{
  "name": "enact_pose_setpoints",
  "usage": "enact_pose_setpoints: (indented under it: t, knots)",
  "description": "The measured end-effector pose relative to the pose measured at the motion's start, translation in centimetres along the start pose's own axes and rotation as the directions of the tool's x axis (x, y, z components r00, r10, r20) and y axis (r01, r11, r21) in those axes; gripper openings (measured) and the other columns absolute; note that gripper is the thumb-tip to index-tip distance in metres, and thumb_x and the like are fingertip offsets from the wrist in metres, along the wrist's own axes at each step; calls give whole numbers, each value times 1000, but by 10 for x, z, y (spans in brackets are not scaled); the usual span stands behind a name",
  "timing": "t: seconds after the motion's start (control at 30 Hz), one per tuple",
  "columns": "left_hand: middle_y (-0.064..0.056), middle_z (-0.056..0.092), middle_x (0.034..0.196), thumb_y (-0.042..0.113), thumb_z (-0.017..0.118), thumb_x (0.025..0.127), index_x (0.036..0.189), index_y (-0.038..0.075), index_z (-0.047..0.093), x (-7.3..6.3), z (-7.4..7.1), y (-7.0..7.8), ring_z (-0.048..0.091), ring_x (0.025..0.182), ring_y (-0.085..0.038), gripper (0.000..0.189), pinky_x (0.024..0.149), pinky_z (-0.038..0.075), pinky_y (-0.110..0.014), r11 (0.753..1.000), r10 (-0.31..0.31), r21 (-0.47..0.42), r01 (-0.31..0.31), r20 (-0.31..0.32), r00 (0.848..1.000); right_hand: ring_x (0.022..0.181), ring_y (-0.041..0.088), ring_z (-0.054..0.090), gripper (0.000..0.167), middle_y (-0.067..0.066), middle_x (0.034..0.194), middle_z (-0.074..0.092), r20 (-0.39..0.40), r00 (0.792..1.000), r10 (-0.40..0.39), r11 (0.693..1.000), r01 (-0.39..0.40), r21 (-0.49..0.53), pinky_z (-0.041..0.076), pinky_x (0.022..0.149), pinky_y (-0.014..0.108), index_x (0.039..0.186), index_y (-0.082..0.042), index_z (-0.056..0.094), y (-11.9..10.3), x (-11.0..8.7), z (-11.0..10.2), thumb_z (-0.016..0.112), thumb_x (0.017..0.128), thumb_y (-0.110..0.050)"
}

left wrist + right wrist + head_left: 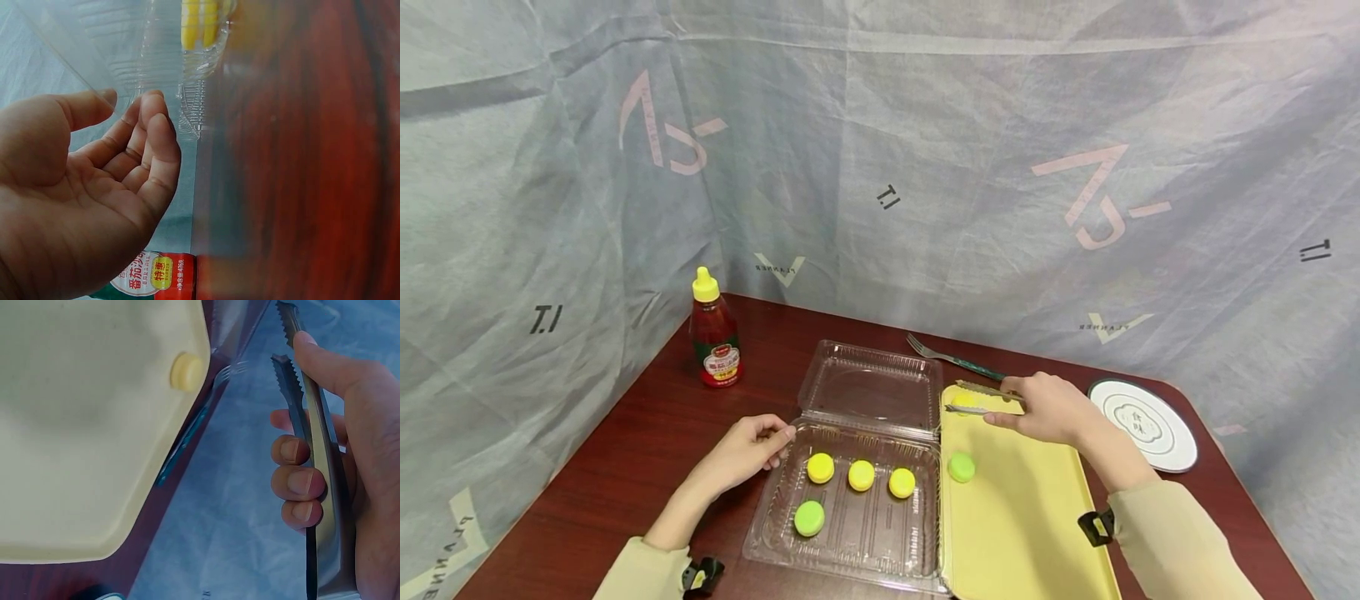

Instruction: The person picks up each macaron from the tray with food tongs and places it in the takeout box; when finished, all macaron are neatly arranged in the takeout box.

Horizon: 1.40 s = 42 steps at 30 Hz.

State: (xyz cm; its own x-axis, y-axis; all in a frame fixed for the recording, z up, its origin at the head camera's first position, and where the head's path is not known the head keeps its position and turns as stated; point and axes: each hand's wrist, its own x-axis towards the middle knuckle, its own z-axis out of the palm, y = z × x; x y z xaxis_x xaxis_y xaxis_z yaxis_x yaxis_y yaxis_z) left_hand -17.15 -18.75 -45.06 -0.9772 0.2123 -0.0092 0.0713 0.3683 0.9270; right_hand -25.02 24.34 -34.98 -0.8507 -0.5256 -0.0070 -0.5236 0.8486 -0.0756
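My left hand (737, 457) pinches the left rim of a clear plastic hinged box (775, 508), thumb and fingertips at its edge near the hinge. Inside the box's base are three yellow macarons (861, 476) in a row and a green macaron (809, 518) in front of the leftmost one. My right hand (1051, 410) grips metal tongs (322, 456), their serrated tips spread apart. In the head view the tips overlap a yellow macaron (961, 401) at the far left corner of the pale yellow tray (1022, 517). A green macaron (961, 467) lies nearer on that tray.
The box's lid (876, 387) lies folded back behind its base. A fork (955, 360) with a green handle is beyond the tray. To the right sits a white plate (1142, 425) with a dark rim. A ketchup bottle (718, 342) stands back left, before a grey cloth (880, 183).
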Motion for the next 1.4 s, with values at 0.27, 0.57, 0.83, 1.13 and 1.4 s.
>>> enact_pose_setpoints:
  t: [0.27,0.57,0.83,1.13,1.4]
  knots:
    - [-5,58,73,18,59,102,95,-2,65,0,0,1,58,65,-18,22,59,51,-27,1000,-4,4,4,-3,1000,84,30,69,59,12,102,72,32,997,73,997,-73,-6,54,76,51,118,-3,69,15,7,16,67,90,-55]
    - [-5,59,73,18,59,102,95,-2,65,1,2,1,58,64,-17,22,59,51,-28,1000,-2,1,2,-2,1000,89,34,69,58,11,103,72,38,991,131,991,-130,-19,53,78,53,116,-2,70,27,12,39,66,91,-54]
    - [-4,58,73,18,58,102,95,-2,65,1,1,0,58,66,-19,22,59,51,-28,1000,-3,4,3,-3,1000,86,33,68,57,10,101,71,56,986,157,988,-156,-17,53,75,52,111,-4,70,31,13,48,66,90,-56]
    - [-5,58,72,18,58,102,94,-2,65,2,0,-2,58,65,-19,23,59,51,-27,1000,-5,5,5,-6,1000,83,32,68,51,8,94,71,48,988,147,989,-145,-39,53,72,51,106,-5,71,30,14,52,67,90,-53]
    - [-5,58,72,18,58,102,94,-3,65,2,0,-2,57,65,-18,23,59,51,-27,1000,-2,0,2,-5,1000,80,30,67,46,5,88,70,61,987,151,988,-148,-55,52,69,50,103,-7,72,29,15,52,67,91,-51]
